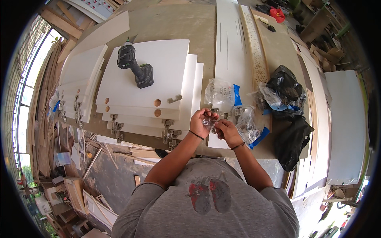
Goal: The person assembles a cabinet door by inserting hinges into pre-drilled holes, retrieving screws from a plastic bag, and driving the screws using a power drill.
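Observation:
My left hand (198, 123) is closed around a small clear plastic packet (208, 121); its contents are too small to make out. Close beside it, the fingers of my right hand (228, 132) pinch at the packet's edge. Just beyond my hands lies a clear bag (218, 92) with a blue strip. Right of my right hand rests another clear bag (247, 123), with metal fittings inside and a blue end. Metal hinges (170, 134) are fixed along the near edges of the stacked white panels (160, 55) to my left.
On the top panel sit a black cordless drill (137, 66) and a small metal piece (174, 98). Black plastic bags (286, 85) lie on the right of the worktable (174, 23). A long white board (228, 43) runs away from me. Timber scraps (107, 154) litter the floor.

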Motion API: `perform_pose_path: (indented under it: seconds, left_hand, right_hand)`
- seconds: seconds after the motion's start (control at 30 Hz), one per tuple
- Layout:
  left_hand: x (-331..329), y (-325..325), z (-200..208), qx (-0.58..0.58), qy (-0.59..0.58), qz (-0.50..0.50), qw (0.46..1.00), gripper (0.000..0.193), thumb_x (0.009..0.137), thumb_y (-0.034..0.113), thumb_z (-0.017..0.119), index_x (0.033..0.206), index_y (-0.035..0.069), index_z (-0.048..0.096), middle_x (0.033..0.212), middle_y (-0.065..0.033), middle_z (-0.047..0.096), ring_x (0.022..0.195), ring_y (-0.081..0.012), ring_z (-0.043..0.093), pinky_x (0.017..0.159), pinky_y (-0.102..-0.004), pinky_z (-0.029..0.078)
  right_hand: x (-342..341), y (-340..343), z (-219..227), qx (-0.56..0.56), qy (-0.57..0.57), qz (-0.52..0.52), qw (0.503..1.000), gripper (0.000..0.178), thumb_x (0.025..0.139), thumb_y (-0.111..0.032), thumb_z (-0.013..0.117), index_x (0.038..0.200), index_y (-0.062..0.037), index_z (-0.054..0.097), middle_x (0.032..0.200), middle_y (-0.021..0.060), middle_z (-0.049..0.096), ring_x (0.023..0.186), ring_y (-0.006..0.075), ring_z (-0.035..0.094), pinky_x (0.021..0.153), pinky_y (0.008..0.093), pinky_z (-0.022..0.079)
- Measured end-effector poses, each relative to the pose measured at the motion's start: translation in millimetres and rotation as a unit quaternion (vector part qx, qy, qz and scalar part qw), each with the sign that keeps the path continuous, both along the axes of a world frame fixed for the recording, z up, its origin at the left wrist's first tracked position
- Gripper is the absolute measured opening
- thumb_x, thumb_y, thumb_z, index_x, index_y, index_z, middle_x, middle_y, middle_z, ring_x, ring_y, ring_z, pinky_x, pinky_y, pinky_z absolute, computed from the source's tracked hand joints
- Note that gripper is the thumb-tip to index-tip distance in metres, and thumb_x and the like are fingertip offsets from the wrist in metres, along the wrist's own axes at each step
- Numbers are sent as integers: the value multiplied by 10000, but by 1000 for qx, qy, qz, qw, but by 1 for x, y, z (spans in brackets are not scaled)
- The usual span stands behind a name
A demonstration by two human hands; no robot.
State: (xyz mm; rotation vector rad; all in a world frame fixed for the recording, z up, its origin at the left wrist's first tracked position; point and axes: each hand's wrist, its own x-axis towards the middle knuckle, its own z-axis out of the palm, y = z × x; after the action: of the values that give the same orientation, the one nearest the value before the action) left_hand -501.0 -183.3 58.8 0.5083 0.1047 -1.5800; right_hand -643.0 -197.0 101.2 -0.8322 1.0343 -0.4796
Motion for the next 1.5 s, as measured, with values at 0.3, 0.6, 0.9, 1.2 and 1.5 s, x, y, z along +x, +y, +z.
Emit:
perform_pose_path:
  seconds: [0.3, 0.6, 0.9, 1.2, 1.5]
  left_hand:
    - [-6, 5, -4, 114, -4, -53, 992, 225, 904, 210, 401, 829, 39, 528, 798, -85, 567, 851, -274, 587, 824, -403, 464]
    - [-7, 10, -12, 74, 12, -107, 991, 244, 916, 209, 401, 830, 38, 551, 770, -80, 589, 717, -221, 593, 676, -350, 516]
    - [5, 10, -16, 108, 103, -28, 988, 238, 933, 144, 367, 866, -19, 527, 817, -127, 596, 847, -255, 625, 842, -418, 534]
    - [-9, 15, -41, 97, 63, -145, 983, 260, 948, 207, 370, 946, -4, 521, 926, -158, 600, 931, -285, 591, 876, -423, 483]
    - [-19, 14, -15, 202, -16, -112, 973, 210, 925, 191, 411, 800, 62, 520, 707, -15, 513, 662, -158, 510, 664, -315, 469]
  right_hand:
    - [-1, 10, 13, -281, 83, 39, 955, 163, 828, -138, 594, 728, -10, 578, 591, 66, 548, 504, 102, 499, 458, 259, 379]
    - [-7, -1, 41, -409, 154, 30, 899, 157, 821, -118, 605, 765, 27, 586, 583, 92, 546, 524, 124, 516, 478, 287, 395]
    - [-39, -32, 0, -138, -7, -206, 969, 114, 861, -82, 532, 933, -6, 575, 762, 23, 572, 562, 81, 513, 484, 200, 413]
    - [-5, 17, 25, -521, 161, 101, 832, 240, 795, 33, 488, 1021, 13, 567, 927, 186, 625, 816, 321, 627, 709, 351, 500]
    - [-19, -2, 43, -567, 188, 36, 801, 228, 740, 1, 557, 964, -1, 595, 964, 186, 618, 891, 363, 594, 773, 386, 487]
